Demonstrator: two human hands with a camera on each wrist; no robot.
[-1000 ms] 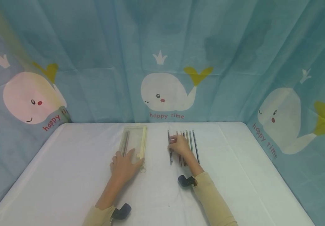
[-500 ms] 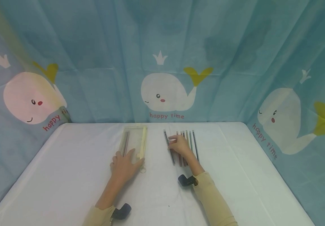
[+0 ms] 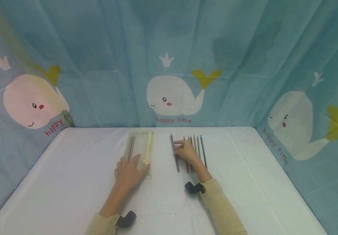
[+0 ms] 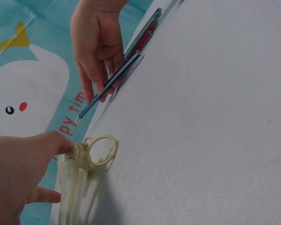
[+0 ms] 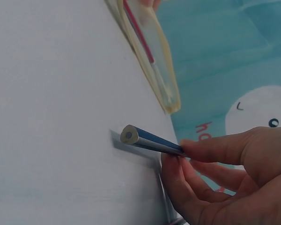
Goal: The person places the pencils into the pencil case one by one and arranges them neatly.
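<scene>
In the head view, a translucent pencil pouch with pale yellow trim lies left of centre, a few pencils showing inside. My left hand rests over its near end, fingers spread and thumb on the right edge. The left wrist view has that thumb at the zipper's end, beside a ring. My right hand pinches a blue pencil between thumb and fingers. Its flat, unsharpened end faces the right wrist camera. The pencil tilts above the white cloth.
Several pencils lie side by side right of and under the right hand. A white cloth covers the table. Behind it hangs a blue curtain with whale prints.
The blue pencil has come away from the cloth, swinging its far end leftward, and the right hand has shifted slightly left. The left hand and pouch stay in place.
</scene>
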